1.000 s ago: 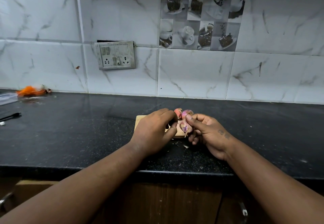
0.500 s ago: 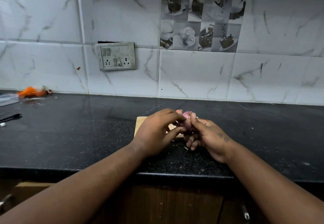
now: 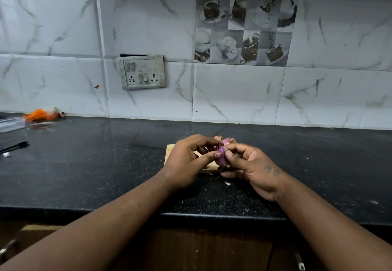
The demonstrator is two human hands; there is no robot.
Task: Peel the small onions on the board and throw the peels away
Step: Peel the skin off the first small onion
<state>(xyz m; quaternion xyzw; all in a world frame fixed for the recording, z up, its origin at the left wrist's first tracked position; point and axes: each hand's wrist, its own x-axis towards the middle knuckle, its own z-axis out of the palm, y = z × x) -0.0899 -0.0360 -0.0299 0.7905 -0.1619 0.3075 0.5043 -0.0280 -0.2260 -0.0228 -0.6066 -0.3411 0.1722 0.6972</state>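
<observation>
A small purple onion (image 3: 221, 156) is held just above the small wooden board (image 3: 169, 152) on the black counter. My left hand (image 3: 186, 164) pinches its left side with thumb and forefinger. My right hand (image 3: 250, 166) grips its right side, thumb against the skin. Two more small onions (image 3: 228, 141) lie on the board's far edge, behind my fingers. Most of the board is hidden under my hands.
Bits of peel (image 3: 227, 183) lie on the counter (image 3: 106, 164) in front of the board. A black pen (image 3: 14, 146), a clear plastic box (image 3: 11, 124) and an orange scrap (image 3: 40, 114) sit at the far left. A switch panel (image 3: 143, 72) is on the tiled wall.
My hands have drawn together and lifted the onion slightly off the board. More of its smooth purple surface shows now than a second ago.
</observation>
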